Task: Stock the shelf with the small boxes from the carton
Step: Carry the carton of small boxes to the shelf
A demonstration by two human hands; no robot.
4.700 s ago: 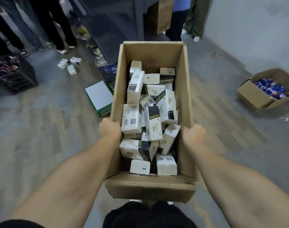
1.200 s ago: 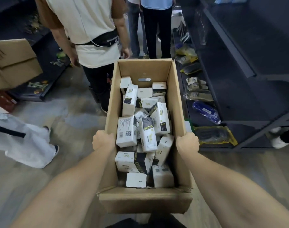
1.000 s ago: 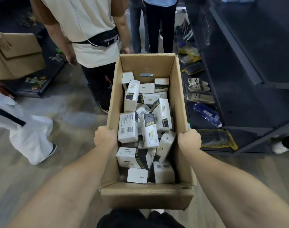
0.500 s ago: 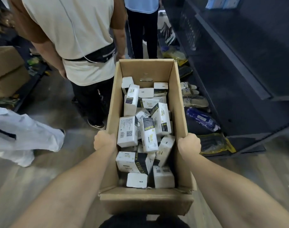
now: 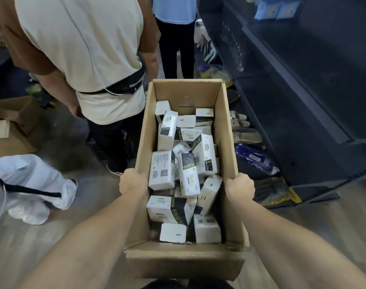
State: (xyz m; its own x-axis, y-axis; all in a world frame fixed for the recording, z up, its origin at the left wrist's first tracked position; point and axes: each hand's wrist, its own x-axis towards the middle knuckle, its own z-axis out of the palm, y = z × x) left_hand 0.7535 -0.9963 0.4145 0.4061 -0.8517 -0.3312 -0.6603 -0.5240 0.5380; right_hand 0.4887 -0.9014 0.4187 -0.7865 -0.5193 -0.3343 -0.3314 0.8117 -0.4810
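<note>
I carry an open brown carton in front of me, held above the floor. My left hand grips its left wall and my right hand grips its right wall, both near the top edge. Several small white-and-black boxes lie jumbled inside, some upright, some flat. The dark shelf runs along my right, with bare boards at mid height.
A person in a cream shirt stands right ahead on the left, another in blue behind. White-trousered legs cross the floor at left. Slippers and bagged goods lie on the bottom shelf. Cartons stand at left.
I have walked forward with the carton. The person in the cream shirt and the shelf on the right are now closer. My grip on the carton is unchanged.
</note>
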